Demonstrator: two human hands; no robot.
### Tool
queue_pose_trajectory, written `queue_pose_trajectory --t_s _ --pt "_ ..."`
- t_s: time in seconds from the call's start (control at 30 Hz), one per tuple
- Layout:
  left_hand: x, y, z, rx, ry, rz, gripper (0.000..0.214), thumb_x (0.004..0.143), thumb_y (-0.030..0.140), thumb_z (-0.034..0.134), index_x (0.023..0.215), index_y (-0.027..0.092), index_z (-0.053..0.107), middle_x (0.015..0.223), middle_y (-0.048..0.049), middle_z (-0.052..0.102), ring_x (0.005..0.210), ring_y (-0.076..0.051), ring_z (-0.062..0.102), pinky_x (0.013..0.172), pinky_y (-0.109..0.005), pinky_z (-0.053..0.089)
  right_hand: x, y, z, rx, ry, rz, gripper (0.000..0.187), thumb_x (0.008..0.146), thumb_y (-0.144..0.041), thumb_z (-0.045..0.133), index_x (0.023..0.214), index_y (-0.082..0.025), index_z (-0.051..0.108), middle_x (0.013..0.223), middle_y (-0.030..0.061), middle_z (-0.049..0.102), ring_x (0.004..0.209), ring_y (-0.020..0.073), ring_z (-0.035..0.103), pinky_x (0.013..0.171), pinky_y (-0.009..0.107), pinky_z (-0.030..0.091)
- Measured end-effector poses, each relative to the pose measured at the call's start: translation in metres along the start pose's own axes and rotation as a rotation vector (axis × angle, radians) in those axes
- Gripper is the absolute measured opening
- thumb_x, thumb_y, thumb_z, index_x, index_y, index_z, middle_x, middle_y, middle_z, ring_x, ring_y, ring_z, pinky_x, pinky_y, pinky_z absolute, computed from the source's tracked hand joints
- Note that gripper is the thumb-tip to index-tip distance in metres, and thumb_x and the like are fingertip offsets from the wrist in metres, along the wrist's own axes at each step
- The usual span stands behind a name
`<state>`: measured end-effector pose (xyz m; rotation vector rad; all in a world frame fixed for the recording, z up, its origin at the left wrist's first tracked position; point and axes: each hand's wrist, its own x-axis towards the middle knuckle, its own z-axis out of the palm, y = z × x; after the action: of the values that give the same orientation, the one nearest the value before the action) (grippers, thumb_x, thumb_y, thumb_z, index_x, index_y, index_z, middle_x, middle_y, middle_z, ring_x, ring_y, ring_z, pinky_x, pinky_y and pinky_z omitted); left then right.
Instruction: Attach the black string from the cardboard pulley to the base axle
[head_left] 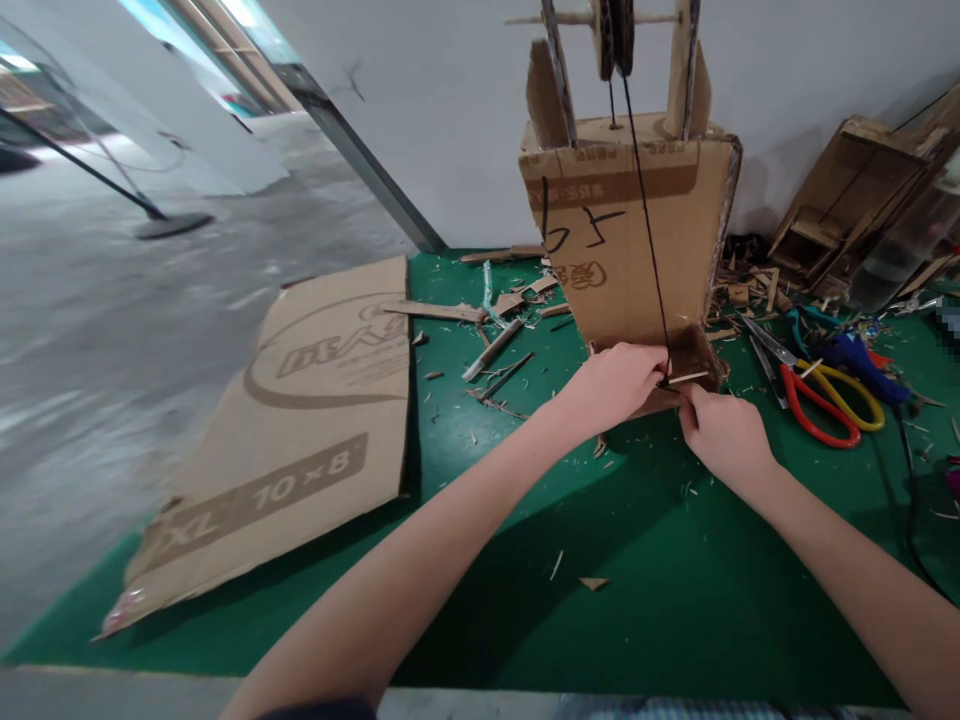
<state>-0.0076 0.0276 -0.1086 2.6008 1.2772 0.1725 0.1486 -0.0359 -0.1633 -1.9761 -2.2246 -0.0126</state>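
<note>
A tall cardboard tower (622,230) stands on the green mat (660,560), with a wheel on a stick axle at its top. A black string (646,230) runs down from the wheel to the tower's foot. My left hand (611,385) is closed at the string's lower end, beside a small cardboard box (694,360) at the base. My right hand (721,430) is closed in a pinch on a thin wooden stick (686,378) that lies across the box's front. Both hands nearly touch there.
A large flat cardboard sheet (300,430) lies on the left, hanging over the mat's edge. Cardboard scraps and sticks (495,350) litter the middle. Red and yellow scissors (814,395), a blue glue gun (859,362) and cardboard constructions (847,210) are at the right.
</note>
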Motion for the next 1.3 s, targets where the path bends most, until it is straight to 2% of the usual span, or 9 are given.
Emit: queue_pose_trajectory --t_s 0.2,0.37,0.53,0.83,1.13,1.3 --pt "0.003 0.001 -0.001 0.019 -0.041 0.006 0.022 0.092 0.020 0.040 0.094 0.020 0.062 0.096 -0.0056 0.069 0.085 -0.020 0.065 0.071 -0.030 0.048 0.005 -0.004 -0.001 -0.065 0.024 0.021 0.029 0.095 -0.028 0.036 0.094 -0.017 0.063 0.074 0.0098 0.072 0.061 0.0224 0.068 0.051 0.027 0.033" --pt "0.004 0.001 -0.003 0.021 -0.035 0.026 0.022 0.091 0.019 0.039 0.092 0.021 0.062 0.096 -0.0047 0.069 0.086 -0.020 0.065 0.072 -0.030 0.047 0.007 -0.006 0.000 -0.089 0.085 0.028 0.041 0.097 -0.034 0.031 0.084 -0.016 0.065 0.070 0.0116 0.071 0.060 0.0242 0.069 0.050 0.027 0.035" --pt "0.006 0.000 -0.008 -0.003 -0.101 0.007 0.023 0.091 0.020 0.040 0.094 0.020 0.063 0.096 -0.0057 0.069 0.082 -0.019 0.065 0.070 -0.028 0.047 0.011 -0.003 0.003 -0.118 0.121 0.005 0.048 0.098 -0.034 0.029 0.078 -0.015 0.067 0.066 0.0126 0.070 0.060 0.0245 0.069 0.052 0.028 0.037" --pt "0.019 -0.015 -0.008 -0.127 -0.156 0.235 0.029 0.088 0.014 0.044 0.100 0.020 0.070 0.107 -0.0014 0.071 0.097 -0.015 0.064 0.089 -0.025 0.044 0.016 -0.001 0.005 -0.145 0.127 -0.036 0.046 0.097 -0.032 0.030 0.080 -0.013 0.069 0.067 0.0143 0.070 0.061 0.0245 0.068 0.054 0.028 0.037" --pt "0.019 -0.012 -0.008 0.059 -0.171 0.216 0.029 0.092 0.018 0.041 0.100 0.016 0.069 0.101 -0.0067 0.071 0.092 -0.017 0.064 0.082 -0.027 0.045 0.014 -0.003 0.006 -0.157 0.147 -0.032 0.046 0.096 -0.032 0.030 0.079 -0.014 0.068 0.065 0.0127 0.069 0.060 0.0244 0.068 0.053 0.028 0.034" --pt "0.014 -0.010 -0.008 0.146 -0.161 0.163 0.030 0.094 0.021 0.036 0.102 0.017 0.065 0.107 -0.0085 0.068 0.093 -0.019 0.064 0.074 -0.028 0.046 0.014 -0.004 0.005 -0.158 0.167 -0.015 0.044 0.095 -0.033 0.032 0.077 -0.015 0.068 0.063 0.0106 0.068 0.058 0.0226 0.066 0.051 0.028 0.028"
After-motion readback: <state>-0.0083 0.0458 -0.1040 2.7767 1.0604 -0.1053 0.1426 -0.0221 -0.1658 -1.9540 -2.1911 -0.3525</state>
